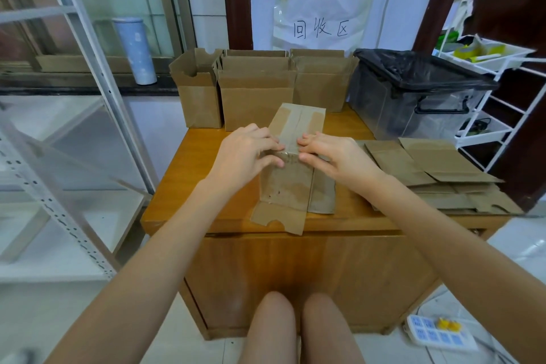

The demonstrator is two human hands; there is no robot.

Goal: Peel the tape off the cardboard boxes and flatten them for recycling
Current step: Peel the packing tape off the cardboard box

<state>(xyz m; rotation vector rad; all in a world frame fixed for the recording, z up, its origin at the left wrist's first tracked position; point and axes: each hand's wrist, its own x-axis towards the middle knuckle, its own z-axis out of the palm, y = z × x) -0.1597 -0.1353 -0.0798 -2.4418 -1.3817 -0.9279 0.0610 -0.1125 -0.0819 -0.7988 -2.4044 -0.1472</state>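
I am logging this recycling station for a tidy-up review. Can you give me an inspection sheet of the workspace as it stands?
Surface: wooden table, bare wood at left.
Job's things: box in hand lies mid-table, tape strips on its top face; three open boxes stand at the back; flattened cardboard is stacked at right.
Clutter: clear bin with black liner on the table's far right.
Grips: left hand and right hand both pinch at the box's near top edge.
Cables: power strip and cord on the floor at right.
Surroundings: taped wall sign, white rack, metal shelving, tumbler.
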